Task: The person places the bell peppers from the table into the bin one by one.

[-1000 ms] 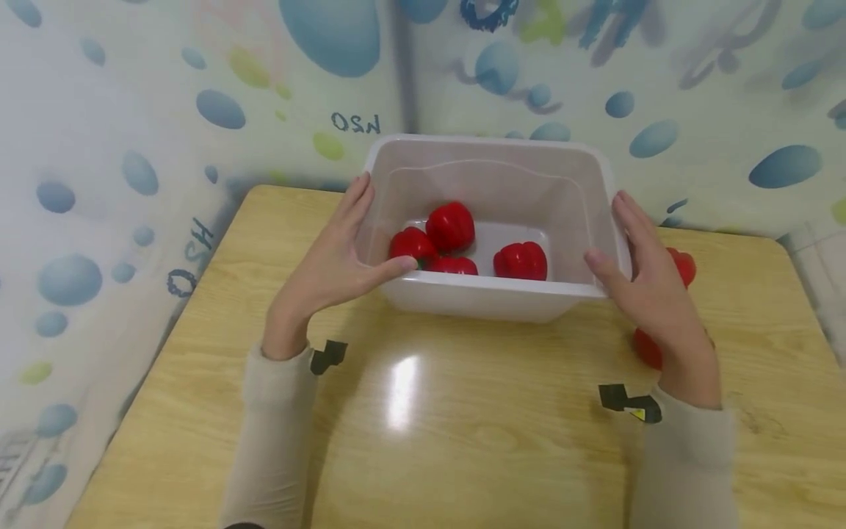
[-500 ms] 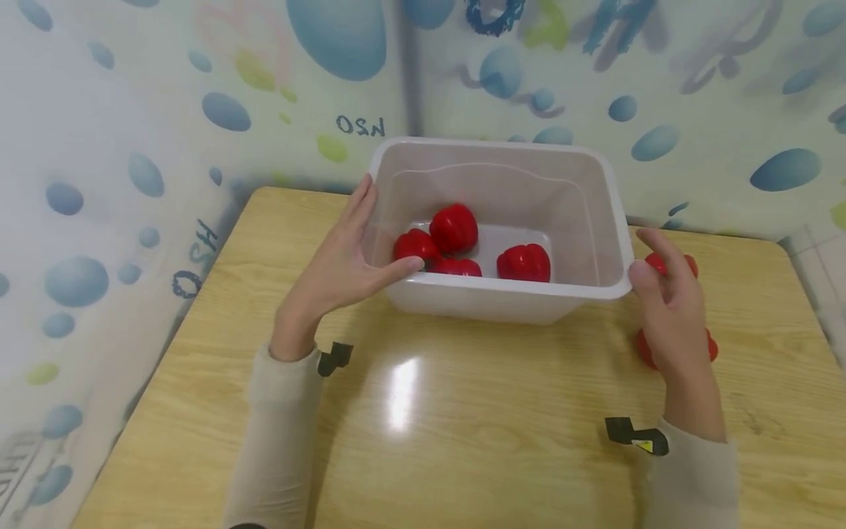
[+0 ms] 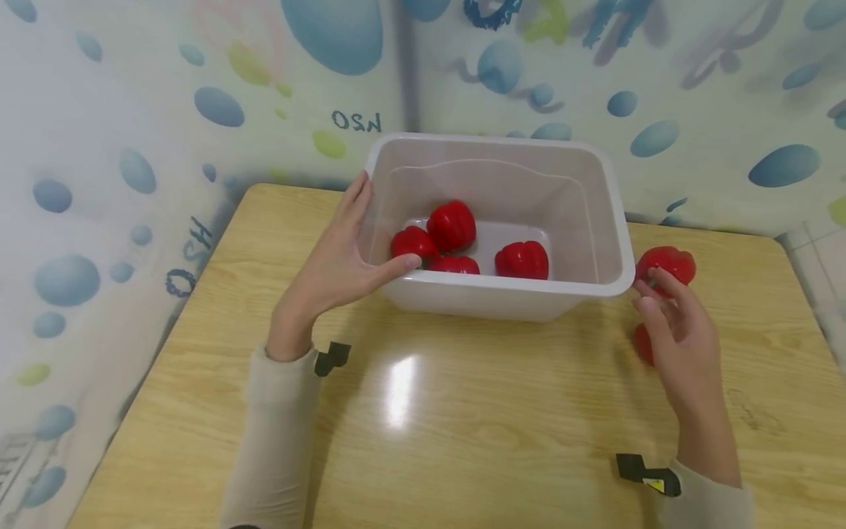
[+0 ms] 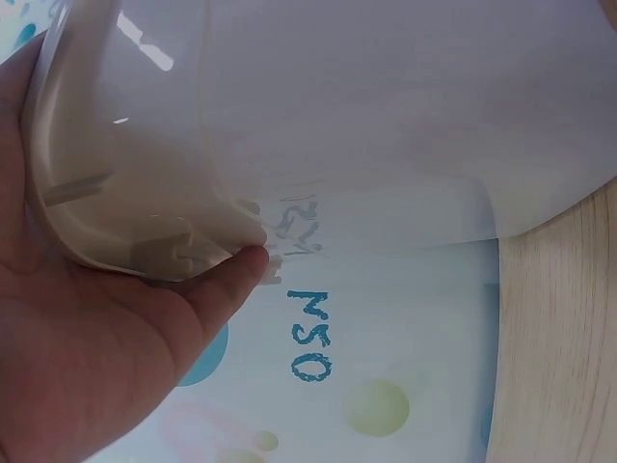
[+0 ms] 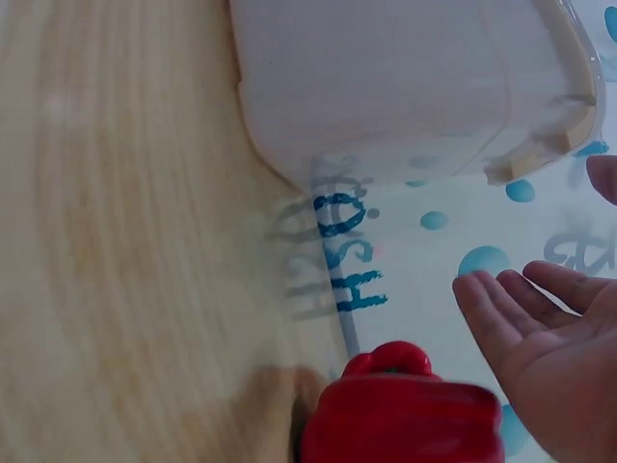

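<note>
A white plastic tub [image 3: 489, 294] stands on the table, with several red bell peppers [image 3: 452, 225] on its floor. My left hand [image 3: 330, 264] holds the tub's left end, thumb over the near rim and fingers along the outer side. Off the tub's right end, my right hand [image 3: 687, 353] hovers with fingers loosely bent and nothing in them. One red bell pepper [image 3: 670, 263] lies just beyond its fingertips. A nearer bell pepper [image 3: 642, 344] is mostly hidden behind this hand. The right wrist view shows the palm [image 5: 569, 357] apart from the tub and the peppers.
The wooden table [image 3: 476, 411] meets a wall [image 3: 264, 95] printed with blue and green dots at its back and left. The tub's far side stands close to the back wall.
My right hand has let go of the tub's right end and moved right and toward me, to beside the loose peppers. My left hand and the tub stay in place.
</note>
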A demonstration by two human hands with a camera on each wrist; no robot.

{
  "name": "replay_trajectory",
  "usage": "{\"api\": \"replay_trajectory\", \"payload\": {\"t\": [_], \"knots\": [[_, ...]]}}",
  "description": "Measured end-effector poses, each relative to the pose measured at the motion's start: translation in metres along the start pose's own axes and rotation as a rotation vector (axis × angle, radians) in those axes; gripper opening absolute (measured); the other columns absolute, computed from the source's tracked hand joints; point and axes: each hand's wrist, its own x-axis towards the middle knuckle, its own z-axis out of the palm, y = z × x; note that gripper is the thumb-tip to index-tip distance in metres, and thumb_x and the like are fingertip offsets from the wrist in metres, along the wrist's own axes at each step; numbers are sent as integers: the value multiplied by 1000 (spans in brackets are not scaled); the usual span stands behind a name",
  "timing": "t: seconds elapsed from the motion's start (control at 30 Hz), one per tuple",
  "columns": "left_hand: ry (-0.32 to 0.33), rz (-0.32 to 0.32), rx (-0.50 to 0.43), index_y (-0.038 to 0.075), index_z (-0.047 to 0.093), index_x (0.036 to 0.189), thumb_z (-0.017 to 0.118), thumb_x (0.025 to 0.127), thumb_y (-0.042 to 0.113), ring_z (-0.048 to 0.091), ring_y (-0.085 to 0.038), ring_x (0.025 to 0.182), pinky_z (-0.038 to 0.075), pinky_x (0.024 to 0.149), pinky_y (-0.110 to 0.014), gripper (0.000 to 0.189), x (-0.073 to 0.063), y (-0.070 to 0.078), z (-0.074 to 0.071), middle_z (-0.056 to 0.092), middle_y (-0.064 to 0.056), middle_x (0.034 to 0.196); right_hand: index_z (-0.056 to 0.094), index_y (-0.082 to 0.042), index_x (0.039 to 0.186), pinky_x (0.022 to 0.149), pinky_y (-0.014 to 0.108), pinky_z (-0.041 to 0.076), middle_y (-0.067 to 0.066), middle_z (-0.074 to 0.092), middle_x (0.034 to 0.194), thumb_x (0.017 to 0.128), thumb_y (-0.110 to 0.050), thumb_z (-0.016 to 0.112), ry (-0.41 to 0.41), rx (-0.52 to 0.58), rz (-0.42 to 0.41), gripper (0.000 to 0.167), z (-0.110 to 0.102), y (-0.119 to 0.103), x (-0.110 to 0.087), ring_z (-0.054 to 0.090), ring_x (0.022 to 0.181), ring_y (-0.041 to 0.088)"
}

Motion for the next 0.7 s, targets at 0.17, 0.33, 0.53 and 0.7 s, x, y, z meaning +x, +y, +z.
{"api": "replay_trajectory", "payload": {"t": [0.17,0.33,0.53,0.7], "knots": [[-7,-29,2,37,11,171,84,84,50,30,-17,157,46,119,-58,114,-1,0,-1,14,15,178,45,-21,161,99,-1,44,-1,51,161,106,-19,63,51,48,5,58,-3,7,-13,54,140,0],[-9,-30,-9,41,11,170,85,83,48,31,-18,156,46,119,-57,114,-2,0,-3,16,15,177,55,-13,153,100,3,48,-7,65,144,98,1,68,163,131,-101,58,-1,10,-28,63,127,1],[-9,-6,-69,39,16,169,86,84,35,37,-23,151,47,117,-58,110,-5,16,-9,26,8,173,62,13,138,94,11,54,-2,75,125,89,17,66,349,389,-314,49,6,36,-41,68,112,12],[-11,4,-140,24,24,169,85,85,24,41,-24,146,49,115,-58,104,-5,34,-10,35,-4,167,64,-1,142,93,11,49,-14,65,132,90,2,74,497,207,-87,53,3,48,-59,59,116,5]]}}
